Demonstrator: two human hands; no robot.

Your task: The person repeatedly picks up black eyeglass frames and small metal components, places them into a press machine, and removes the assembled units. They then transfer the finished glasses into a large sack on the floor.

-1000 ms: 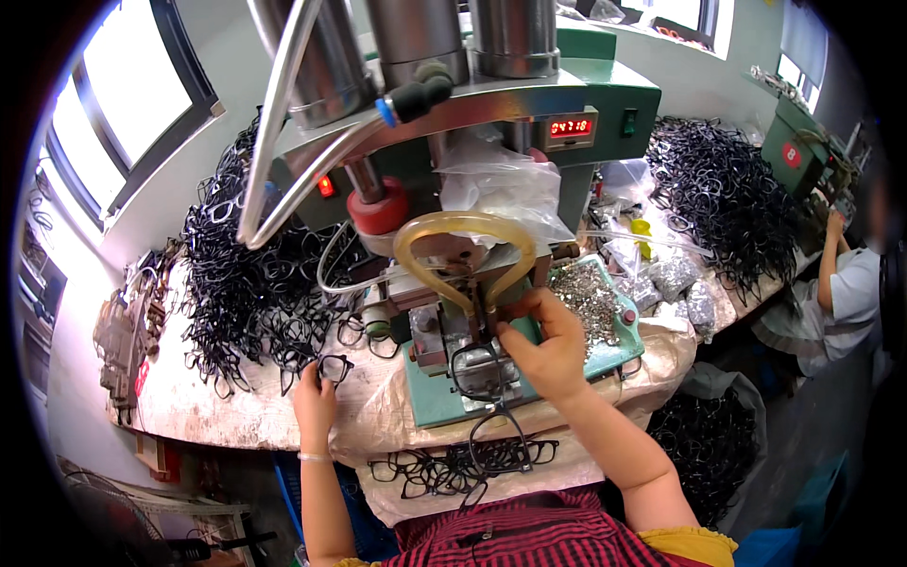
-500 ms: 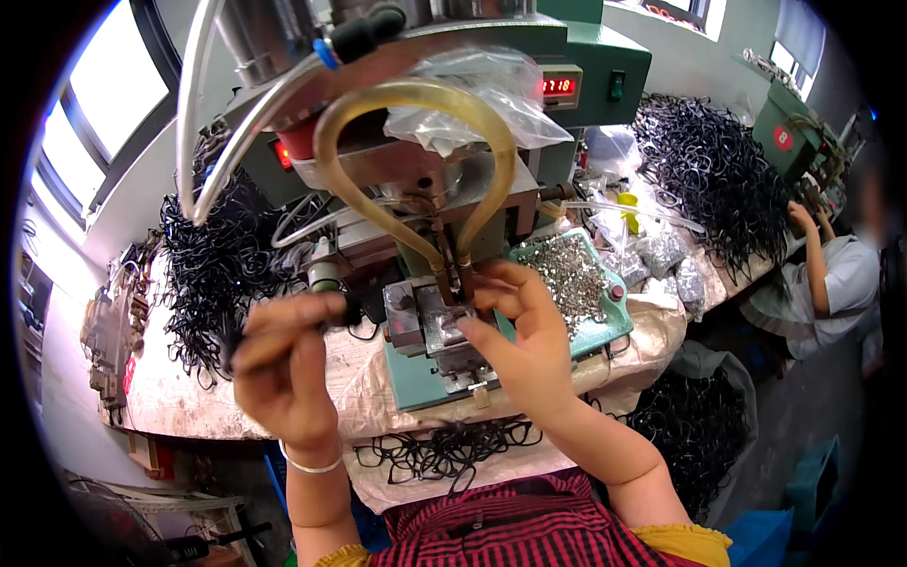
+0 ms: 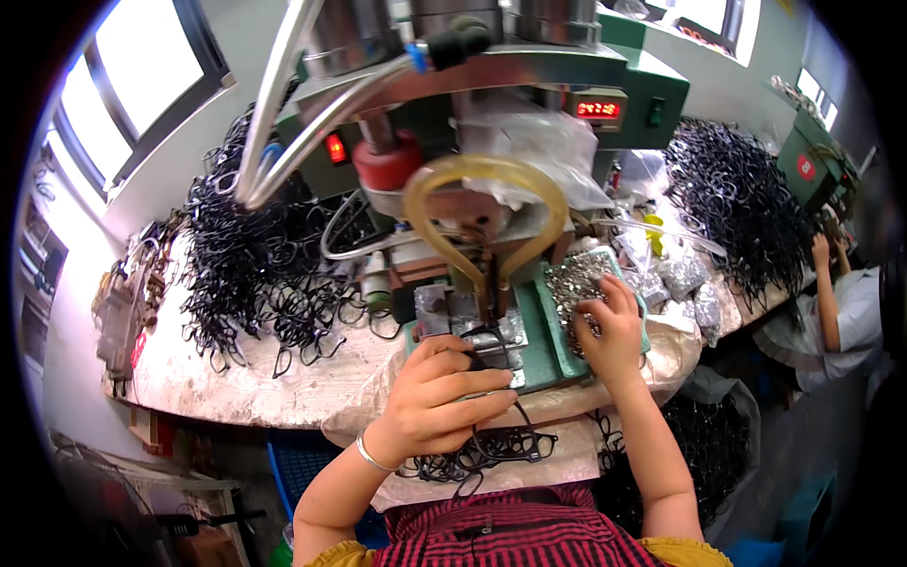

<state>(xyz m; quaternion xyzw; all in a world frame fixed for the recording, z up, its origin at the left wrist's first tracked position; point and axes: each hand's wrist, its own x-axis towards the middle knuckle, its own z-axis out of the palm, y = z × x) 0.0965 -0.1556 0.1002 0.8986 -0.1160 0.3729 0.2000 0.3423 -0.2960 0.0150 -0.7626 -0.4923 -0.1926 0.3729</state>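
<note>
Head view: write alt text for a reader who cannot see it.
A person's left hand holds a black eyeglass frame at the base of a green press, while the right hand rests in a tray of small metal parts. Piles of black frames cover the bench.

bright windows (image 3: 142, 76), pale walls, cluttered workbench (image 3: 236, 392)

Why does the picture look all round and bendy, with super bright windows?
Head view: a fisheye lens bends the window frame and bench edge and leaves black corners; daylight washes the window panes white; the left hand and right hand stay fairly sharp.
</note>
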